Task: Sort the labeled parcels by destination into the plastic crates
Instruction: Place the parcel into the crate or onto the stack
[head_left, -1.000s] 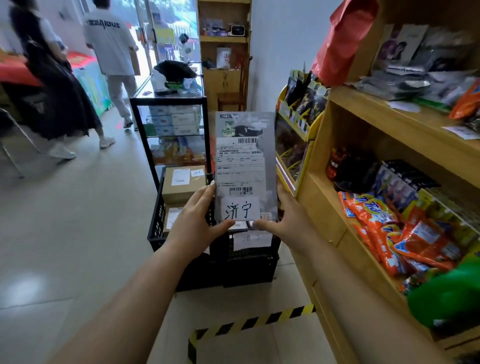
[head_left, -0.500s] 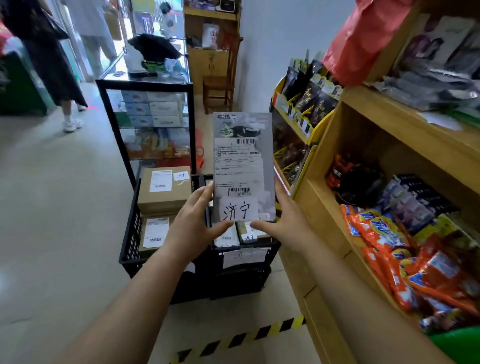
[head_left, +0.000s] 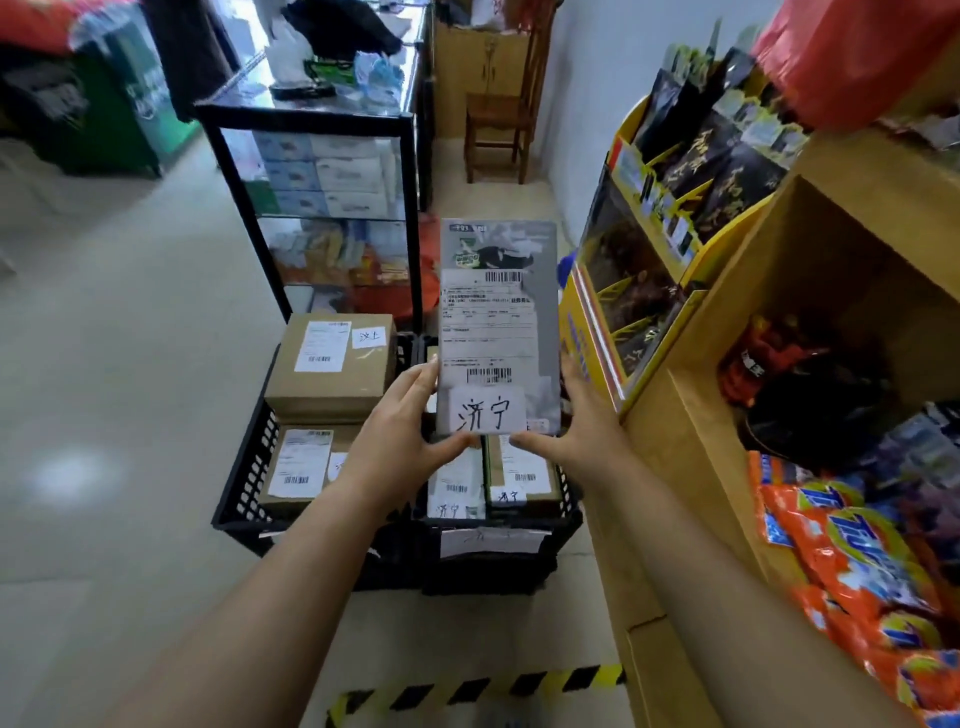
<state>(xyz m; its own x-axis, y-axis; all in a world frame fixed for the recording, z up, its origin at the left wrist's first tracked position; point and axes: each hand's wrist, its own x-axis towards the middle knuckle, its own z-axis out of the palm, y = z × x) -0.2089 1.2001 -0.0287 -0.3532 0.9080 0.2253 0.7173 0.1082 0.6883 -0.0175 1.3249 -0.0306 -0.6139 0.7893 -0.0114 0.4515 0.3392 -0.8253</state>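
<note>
Holding the grey parcel (head_left: 496, 322) upright above the right black crate (head_left: 498, 569), the left hand (head_left: 400, 441) and right hand (head_left: 584, 436) grasp its lower corners, fingers (head_left: 422, 376) along the side edges and thumbs under the bottom. Since the earlier frame the grip is unchanged; that crate looms nearer below.

Bright daylight; floor glare; blurred, warped edges
</note>
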